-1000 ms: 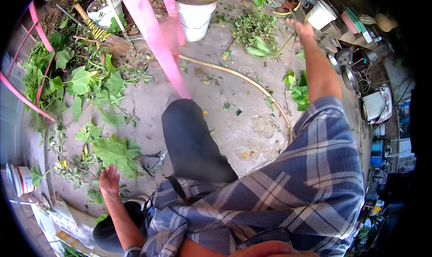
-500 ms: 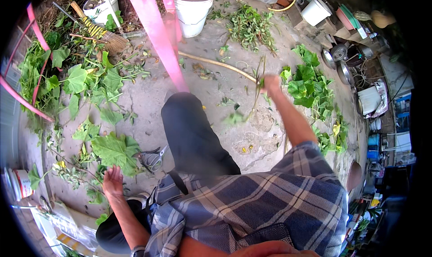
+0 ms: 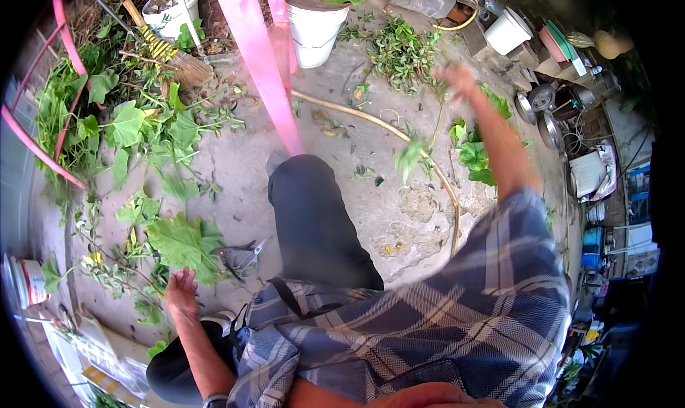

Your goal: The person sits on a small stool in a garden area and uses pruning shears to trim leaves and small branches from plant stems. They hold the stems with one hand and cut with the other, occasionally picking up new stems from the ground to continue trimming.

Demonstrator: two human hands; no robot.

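My right hand (image 3: 457, 81) is stretched far forward at the right and smeared by motion, so its grip is unclear. Just below it a thin green stem (image 3: 438, 119) with a blurred leafy end (image 3: 409, 158) hangs over the concrete; whether the fingers touch it cannot be made out. Low on the left, my left hand (image 3: 183, 292) is open and holds nothing, its fingers loosely bent. Beside it lie a big green leaf (image 3: 178, 242) and a leafy cut branch (image 3: 118, 264). Two pairs of scissors or shears (image 3: 242, 257) rest between that leaf and my knee.
A pile of small-leaved cuttings (image 3: 403, 51) and large leaves (image 3: 477, 158) lie on the right. A tan hose (image 3: 371, 119) curves across the ground. Pink straps (image 3: 250, 44) hang ahead by a white bucket (image 3: 314, 33). A broom (image 3: 182, 62) and vines (image 3: 64, 115) are at left.
My right hand has swung forward and to the right, with the stem and leafy end shifted the same way. The left hand has barely moved, its fingers slightly more bent.
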